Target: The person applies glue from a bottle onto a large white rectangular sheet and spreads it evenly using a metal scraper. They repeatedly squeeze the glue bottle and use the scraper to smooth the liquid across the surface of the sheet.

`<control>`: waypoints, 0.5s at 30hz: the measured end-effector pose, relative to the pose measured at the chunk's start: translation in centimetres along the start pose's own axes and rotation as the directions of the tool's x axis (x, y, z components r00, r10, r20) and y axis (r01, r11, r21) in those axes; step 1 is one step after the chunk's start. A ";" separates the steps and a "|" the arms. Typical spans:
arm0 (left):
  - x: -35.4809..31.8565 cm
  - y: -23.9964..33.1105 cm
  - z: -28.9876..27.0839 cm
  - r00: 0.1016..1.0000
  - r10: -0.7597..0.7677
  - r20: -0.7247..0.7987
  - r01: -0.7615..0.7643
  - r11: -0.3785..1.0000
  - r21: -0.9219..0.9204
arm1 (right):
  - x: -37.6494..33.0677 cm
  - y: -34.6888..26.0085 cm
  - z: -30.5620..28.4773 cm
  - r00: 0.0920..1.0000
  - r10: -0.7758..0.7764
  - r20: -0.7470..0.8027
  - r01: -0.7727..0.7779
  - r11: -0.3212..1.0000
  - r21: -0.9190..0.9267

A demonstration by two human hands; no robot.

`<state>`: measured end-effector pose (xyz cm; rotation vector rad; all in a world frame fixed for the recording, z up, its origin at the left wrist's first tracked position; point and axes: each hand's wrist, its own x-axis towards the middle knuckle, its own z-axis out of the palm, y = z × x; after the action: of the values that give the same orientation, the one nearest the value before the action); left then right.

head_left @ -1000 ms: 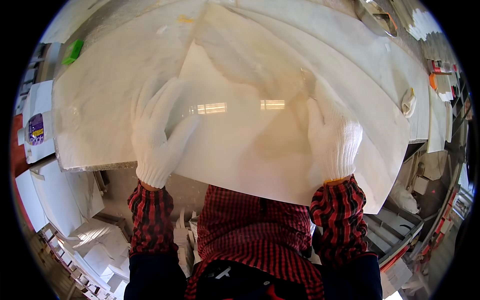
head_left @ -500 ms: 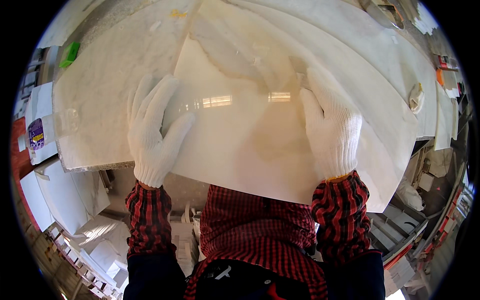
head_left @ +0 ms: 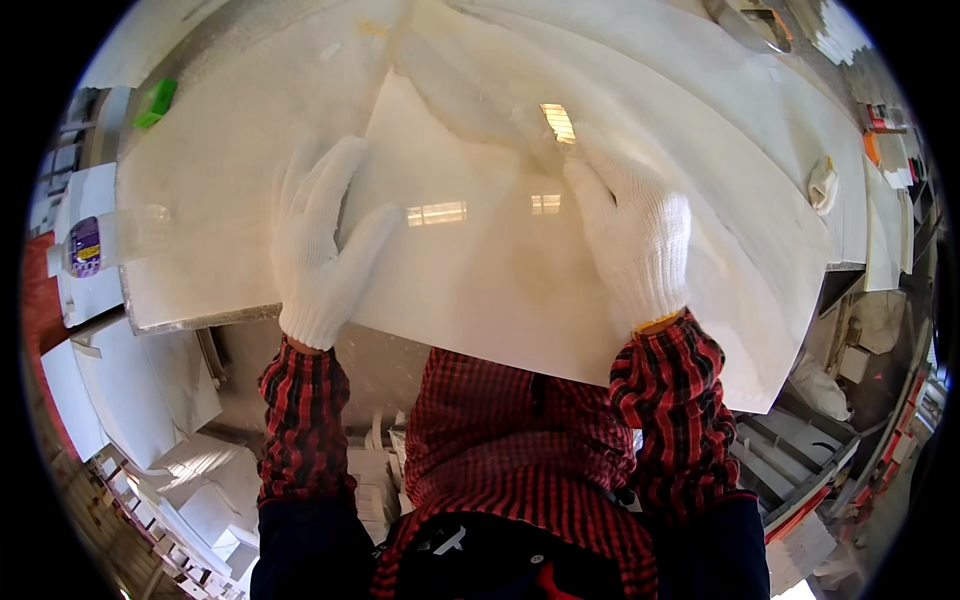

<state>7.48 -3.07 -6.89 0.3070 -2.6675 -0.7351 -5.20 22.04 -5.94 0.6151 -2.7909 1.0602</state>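
A large polished marble slab (head_left: pixel 460 290) with pale veins lies before me, its near edge close to my body. My left hand (head_left: pixel 330 240), in a white knit glove, rests flat at its left edge, fingers extended and thumb apart. Under those fingers is another white slab (head_left: pixel 210 240), which extends to the left. My right hand (head_left: pixel 640 230), gloved the same way, pinches a small flat rectangular blade (head_left: pixel 557 123) at its fingertips. The blade gleams with reflected light above the slab. Its lower end is hidden by the fingers.
A green block (head_left: pixel 155 103) sits at the far left, above a clear bottle with a purple label (head_left: pixel 86 247). A crumpled white cloth (head_left: pixel 823 185) lies at the right. More slabs (head_left: pixel 140 385) lean at lower left; a metal rack (head_left: pixel 800 450) stands at lower right.
My right hand has moved left and slightly away from me; the blade has tilted and now catches the light. My left hand has shifted slightly right and farther from me.
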 end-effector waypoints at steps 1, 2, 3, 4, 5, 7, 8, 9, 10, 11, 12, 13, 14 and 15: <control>0.0 -0.1 -0.3 0.998 0.053 -0.025 -0.052 0.998 0.031 | -0.5 -0.5 -0.2 0.999 0.047 0.011 -0.048 0.996 0.077; -0.2 0.2 -0.7 0.998 0.025 -0.058 -0.024 1.000 0.009 | -1.2 -1.0 -0.4 0.995 0.092 0.026 -0.095 0.984 0.153; -0.2 0.8 -1.0 0.996 -0.003 -0.090 0.002 1.000 -0.015 | -2.4 -1.2 -0.2 0.994 0.109 -0.028 -0.101 0.973 0.206; -0.2 1.4 -1.1 0.992 -0.028 -0.122 0.023 0.999 -0.045 | -3.7 -2.0 -0.2 0.997 0.075 -0.022 -0.068 0.972 0.225; -0.6 2.1 -1.3 0.987 -0.008 -0.161 -0.004 0.997 -0.077 | -5.1 -3.0 -0.2 0.999 0.044 -0.013 -0.040 0.969 0.243; -2.0 3.8 -1.3 0.972 0.029 -0.232 -0.066 0.986 -0.151 | -7.0 -4.6 0.7 0.999 -0.029 -0.031 0.037 0.954 0.297; -2.6 5.0 -0.9 0.969 0.038 -0.244 -0.087 0.978 -0.192 | -7.7 -5.4 1.5 0.996 -0.075 -0.055 0.089 0.939 0.333; -3.0 6.2 -0.3 0.965 0.047 -0.257 -0.108 0.967 -0.232 | -8.3 -6.0 1.8 0.990 -0.120 -0.080 0.141 0.919 0.367; -3.3 6.9 -0.4 0.961 0.050 -0.271 -0.123 0.958 -0.260 | -8.3 -7.2 1.0 0.995 -0.091 0.050 0.062 0.906 0.418; -3.5 6.6 -0.3 0.964 0.014 -0.266 -0.082 0.965 -0.247 | -7.9 -8.6 -0.6 0.982 -0.069 0.176 -0.018 0.894 0.449; -3.8 5.9 0.0 0.965 -0.023 -0.262 -0.041 0.971 -0.235 | -7.7 -9.4 -1.6 0.952 -0.051 0.300 -0.101 0.878 0.468; -4.0 5.3 0.1 0.964 -0.062 -0.258 0.004 0.975 -0.221 | -7.7 -9.5 -1.9 0.963 -0.049 0.264 -0.100 0.847 0.522; -4.1 4.8 -0.3 0.962 -0.031 -0.273 0.014 0.998 -0.064 | -7.7 -9.1 -2.0 0.982 -0.038 0.183 -0.060 0.861 0.505; -4.2 4.1 -1.0 0.959 0.000 -0.283 0.027 0.995 0.094 | -7.9 -8.2 -1.8 0.994 -0.030 0.101 -0.023 0.874 0.486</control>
<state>11.24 1.18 -5.07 0.4228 -2.4337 -0.5210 5.22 20.28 -1.33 0.7363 -2.5978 1.8041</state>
